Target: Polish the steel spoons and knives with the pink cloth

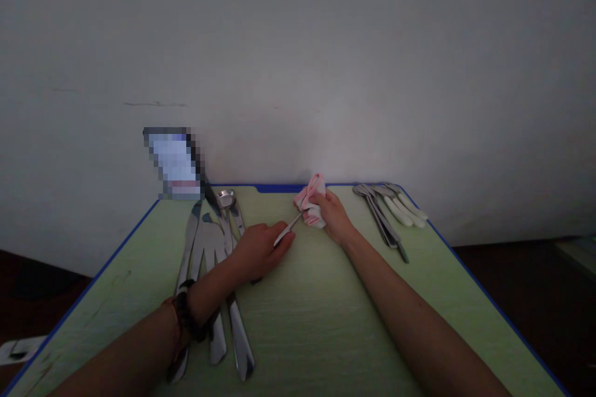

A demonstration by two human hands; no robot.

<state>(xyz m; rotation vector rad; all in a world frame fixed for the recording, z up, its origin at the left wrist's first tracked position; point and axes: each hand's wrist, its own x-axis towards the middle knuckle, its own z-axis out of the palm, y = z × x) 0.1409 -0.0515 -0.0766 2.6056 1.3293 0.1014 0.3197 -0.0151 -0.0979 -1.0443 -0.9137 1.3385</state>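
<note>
My left hand [263,249] is closed around the handle of a metal utensil [287,229] over the middle of the table. The utensil's far end disappears into a pink and white cloth [313,201], so its kind is hidden. Fingers of my right hand [333,214] pinch that cloth around the end. Under and beside my left forearm lie several large metal serving utensils [242,341], among them a ladle [226,198]. To the right of my right hand rests a bunch of metal spoons [375,211], next to several white-handled pieces of cutlery [398,209].
The light green table [326,329] has a blue edge and stands against a grey-white wall [298,62]. A pixelated device with a bright screen [174,158] leans at the back left corner. A white object [23,349] shows beyond the left edge.
</note>
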